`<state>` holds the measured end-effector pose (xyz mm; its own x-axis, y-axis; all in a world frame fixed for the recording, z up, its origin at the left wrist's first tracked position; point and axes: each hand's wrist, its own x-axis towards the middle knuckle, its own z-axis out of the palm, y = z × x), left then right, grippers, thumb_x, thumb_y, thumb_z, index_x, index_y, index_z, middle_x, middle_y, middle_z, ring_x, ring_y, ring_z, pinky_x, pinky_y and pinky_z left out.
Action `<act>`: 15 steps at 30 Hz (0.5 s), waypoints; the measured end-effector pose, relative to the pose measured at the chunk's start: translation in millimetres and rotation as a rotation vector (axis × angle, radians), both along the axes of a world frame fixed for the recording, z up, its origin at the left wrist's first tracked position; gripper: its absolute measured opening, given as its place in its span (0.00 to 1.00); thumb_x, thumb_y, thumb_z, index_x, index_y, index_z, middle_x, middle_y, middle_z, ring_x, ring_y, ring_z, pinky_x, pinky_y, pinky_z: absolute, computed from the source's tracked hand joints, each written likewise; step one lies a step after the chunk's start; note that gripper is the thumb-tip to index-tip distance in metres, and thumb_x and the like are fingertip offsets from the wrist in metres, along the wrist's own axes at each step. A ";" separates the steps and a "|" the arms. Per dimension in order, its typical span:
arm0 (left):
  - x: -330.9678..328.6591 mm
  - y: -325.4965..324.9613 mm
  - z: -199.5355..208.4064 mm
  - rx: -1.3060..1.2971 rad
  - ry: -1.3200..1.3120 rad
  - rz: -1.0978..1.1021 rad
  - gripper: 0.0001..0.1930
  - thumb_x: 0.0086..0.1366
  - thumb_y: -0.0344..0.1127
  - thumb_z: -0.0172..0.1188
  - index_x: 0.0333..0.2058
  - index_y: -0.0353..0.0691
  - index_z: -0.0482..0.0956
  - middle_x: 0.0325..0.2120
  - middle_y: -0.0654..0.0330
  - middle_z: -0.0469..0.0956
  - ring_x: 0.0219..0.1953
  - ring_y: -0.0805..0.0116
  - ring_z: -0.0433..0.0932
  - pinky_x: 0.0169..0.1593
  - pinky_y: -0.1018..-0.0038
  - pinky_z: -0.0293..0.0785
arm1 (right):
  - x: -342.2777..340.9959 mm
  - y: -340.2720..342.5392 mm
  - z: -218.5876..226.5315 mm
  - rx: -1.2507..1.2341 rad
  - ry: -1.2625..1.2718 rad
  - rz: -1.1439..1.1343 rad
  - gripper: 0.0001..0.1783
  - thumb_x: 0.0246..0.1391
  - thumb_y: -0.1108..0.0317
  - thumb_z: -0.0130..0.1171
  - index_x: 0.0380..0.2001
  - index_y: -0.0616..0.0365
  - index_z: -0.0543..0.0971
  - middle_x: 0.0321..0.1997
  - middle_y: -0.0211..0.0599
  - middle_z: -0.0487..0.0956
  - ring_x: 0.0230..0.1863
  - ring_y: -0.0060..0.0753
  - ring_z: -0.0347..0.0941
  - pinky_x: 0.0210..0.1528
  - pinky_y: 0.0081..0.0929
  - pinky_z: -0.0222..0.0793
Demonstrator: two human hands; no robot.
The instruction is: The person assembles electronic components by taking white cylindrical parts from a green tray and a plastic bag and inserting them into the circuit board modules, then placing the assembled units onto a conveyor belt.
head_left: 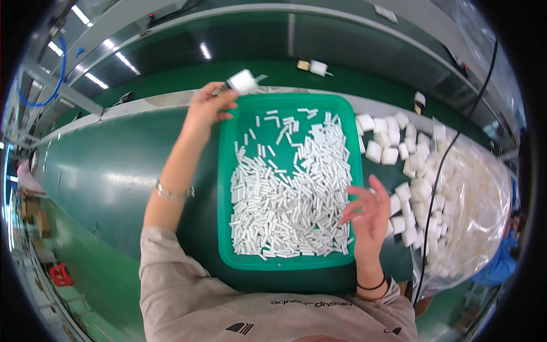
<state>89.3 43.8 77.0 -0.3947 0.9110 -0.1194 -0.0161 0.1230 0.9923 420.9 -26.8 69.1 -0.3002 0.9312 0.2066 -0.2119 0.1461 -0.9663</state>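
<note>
My left hand (212, 108) is raised at the far left corner of the green tray (225, 228). Its fingers are closed on a white block with a dark base (243, 82); a thin pale strip sticks out of the block's far side. Many short white sticks (285, 211) fill the tray, heaped thickest at its near and right parts and scattered thinly at the far left. Over the tray's right rim hovers my right hand (369, 214), fingers spread and slightly curled, with nothing visible in them.
Loose white blocks (390, 155) lie right of the tray, spilling from a clear plastic bag (478, 199). A black cable (441, 165) hangs across the bag. Beyond the bench edge, a green conveyor belt (364, 80) carries a white block with a yellowish part (317, 68).
</note>
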 end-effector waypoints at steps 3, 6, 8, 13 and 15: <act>-92.2 24.4 -25.1 -0.032 -0.024 0.372 0.14 0.49 0.35 0.63 0.34 0.38 0.74 0.23 0.64 0.74 0.25 0.78 0.73 0.22 0.84 0.69 | -7.4 -11.2 -0.1 -0.082 -0.098 0.150 0.30 0.45 0.76 0.54 0.53 0.62 0.58 0.43 0.45 0.71 0.32 0.23 0.68 0.33 0.17 0.66; -150.8 37.4 -42.8 0.038 -0.091 0.584 0.29 0.48 0.34 0.63 0.48 0.37 0.62 0.28 0.59 0.73 0.25 0.75 0.73 0.21 0.81 0.71 | -15.5 -22.9 7.9 -0.048 -0.236 0.258 0.28 0.42 0.79 0.56 0.50 0.61 0.64 0.46 0.43 0.70 0.38 0.28 0.68 0.35 0.17 0.67; -161.9 29.5 -39.9 0.025 0.001 0.799 0.46 0.47 0.35 0.64 0.58 0.41 0.41 0.33 0.54 0.71 0.24 0.71 0.74 0.20 0.78 0.73 | -23.4 -28.7 15.1 0.122 -0.339 0.325 0.28 0.42 0.77 0.57 0.50 0.60 0.63 0.49 0.44 0.68 0.43 0.32 0.66 0.40 0.22 0.65; -116.8 32.4 -53.2 0.103 0.915 0.832 0.44 0.47 0.40 0.61 0.57 0.34 0.43 0.56 0.35 0.39 0.58 0.40 0.47 0.57 0.62 0.53 | -53.8 -44.8 39.5 0.467 -0.577 0.747 0.36 0.44 0.58 0.59 0.56 0.52 0.59 0.62 0.51 0.47 0.61 0.56 0.44 0.60 0.41 0.40; -79.1 46.4 -40.0 0.247 0.950 0.711 0.43 0.46 0.41 0.61 0.56 0.33 0.46 0.54 0.43 0.51 0.60 0.44 0.42 0.60 0.58 0.43 | -76.2 -45.5 52.6 0.509 -0.552 0.860 0.36 0.45 0.57 0.58 0.57 0.49 0.58 0.63 0.59 0.41 0.61 0.61 0.40 0.60 0.42 0.39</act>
